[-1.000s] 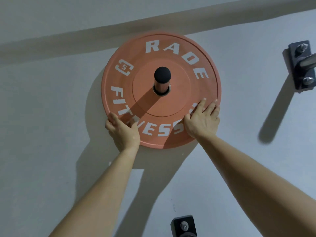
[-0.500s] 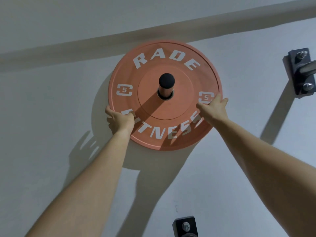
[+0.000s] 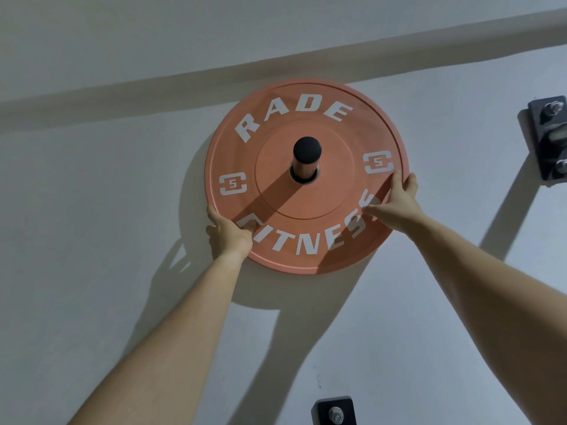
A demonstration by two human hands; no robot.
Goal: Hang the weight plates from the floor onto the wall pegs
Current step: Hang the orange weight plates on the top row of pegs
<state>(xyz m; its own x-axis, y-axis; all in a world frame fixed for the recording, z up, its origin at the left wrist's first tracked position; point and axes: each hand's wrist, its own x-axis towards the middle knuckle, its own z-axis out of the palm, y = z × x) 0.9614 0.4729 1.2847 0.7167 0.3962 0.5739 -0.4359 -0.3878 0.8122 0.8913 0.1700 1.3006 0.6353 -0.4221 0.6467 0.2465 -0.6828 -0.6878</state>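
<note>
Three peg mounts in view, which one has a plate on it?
The black-capped peg at upper centre: it pokes through the orange plate. The peg at the right edge and the mount at the bottom edge show no plate.

i'm turning the weight plate (image 3: 333, 188) counterclockwise on its peg (image 3: 306, 150), swinging the "rade" lettering up to the top. my right hand (image 3: 395, 207) is climbing the right rim, and my left hand (image 3: 228, 236) is shifting outward along the lower-left edge.
</note>
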